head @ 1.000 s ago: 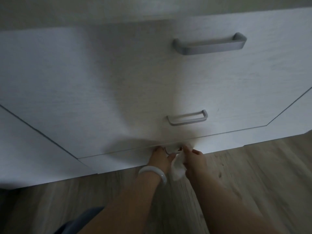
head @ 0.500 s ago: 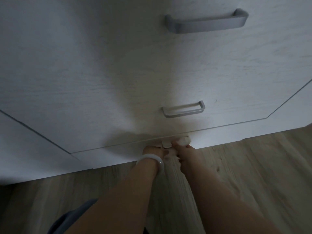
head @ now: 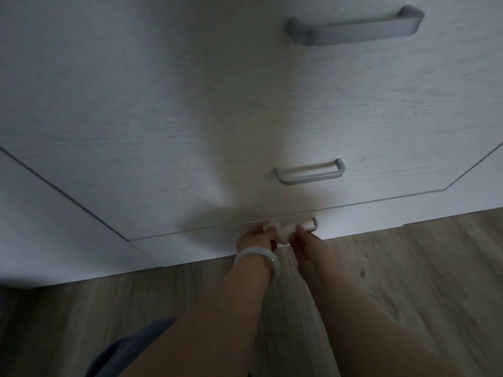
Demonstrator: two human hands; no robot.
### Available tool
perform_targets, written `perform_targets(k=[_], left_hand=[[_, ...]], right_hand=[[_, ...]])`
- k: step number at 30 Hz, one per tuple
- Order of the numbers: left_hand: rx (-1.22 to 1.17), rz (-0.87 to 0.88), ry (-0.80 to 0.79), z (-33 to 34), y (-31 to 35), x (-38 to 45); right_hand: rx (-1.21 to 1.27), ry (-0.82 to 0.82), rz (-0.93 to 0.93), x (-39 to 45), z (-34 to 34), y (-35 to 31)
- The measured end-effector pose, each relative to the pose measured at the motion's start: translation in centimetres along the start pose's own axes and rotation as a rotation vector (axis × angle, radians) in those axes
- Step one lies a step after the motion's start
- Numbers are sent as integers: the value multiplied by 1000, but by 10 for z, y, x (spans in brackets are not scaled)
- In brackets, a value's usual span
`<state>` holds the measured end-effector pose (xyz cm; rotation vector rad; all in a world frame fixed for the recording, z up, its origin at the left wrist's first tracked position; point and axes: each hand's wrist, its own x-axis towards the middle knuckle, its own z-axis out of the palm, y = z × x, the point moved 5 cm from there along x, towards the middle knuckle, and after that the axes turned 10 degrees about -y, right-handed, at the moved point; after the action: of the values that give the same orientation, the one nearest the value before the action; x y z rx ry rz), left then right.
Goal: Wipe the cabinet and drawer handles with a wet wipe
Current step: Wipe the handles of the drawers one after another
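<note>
A white chest of drawers fills the upper view. Its top grey handle and middle grey handle are uncovered. The bottom handle shows only at its right end; the rest lies under a white wet wipe wrapped along the bar. My left hand, with a white bangle on the wrist, pinches the wipe at the handle's left part. My right hand pinches the wipe just right of it. Both hands touch the bottom drawer front close to the floor.
Wood-look floor runs under the chest and toward me. A dark blue piece of clothing shows at the bottom left. Grooves in the drawer fronts slant at the left and right.
The wipe hung loose between my hands one second ago; now it is wrapped on the bottom handle. The handle's right end has come into sight. The camera has tilted down.
</note>
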<state>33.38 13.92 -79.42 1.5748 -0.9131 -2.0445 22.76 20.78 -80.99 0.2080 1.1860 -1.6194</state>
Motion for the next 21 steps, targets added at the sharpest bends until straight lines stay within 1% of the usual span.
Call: perform_targets(k=[1, 2, 3, 4, 5, 7, 8, 9, 10, 11, 13, 17, 19, 21], left_hand=[[53, -13, -11, 2, -2, -3], [13, -43, -29, 4, -6, 1], [19, -36, -20, 5, -4, -4], [-66, -49, -26, 6, -7, 0], [-31, -34, -6, 5, -4, -2], [-4, 0, -7, 6, -4, -4], [-44, 5, -1, 8, -4, -4], [-27, -9, 1, 9, -1, -11], [-22, -23, -34, 14, -1, -11], [16, -32, -36, 16, 0, -14], [31, -53, -69, 20, -1, -14], [95, -38, -40, 19, -4, -16], [54, -3, -30, 13, -2, -14], [63, 24, 0, 6, -1, -10]], right_hand=[[-39, -49, 21, 1, 5, 5], [-64, -99, 42, 0, 9, 10], [-68, -121, 54, 0, 12, 14], [-62, -127, 56, -1, 13, 14], [-55, -121, 50, -2, 14, 12], [-36, -51, 20, -2, 8, 2], [-39, -8, -12, -1, 2, -5], [-40, 34, -38, 1, -4, -9], [-38, 55, -56, 1, -9, -13], [-33, 53, -66, 1, -11, -14], [-43, -7, -29, 2, -7, -5], [38, -77, 137, 1, 11, 24], [10, -95, 145, -2, 18, 23], [-51, -80, 141, -3, 20, 17]])
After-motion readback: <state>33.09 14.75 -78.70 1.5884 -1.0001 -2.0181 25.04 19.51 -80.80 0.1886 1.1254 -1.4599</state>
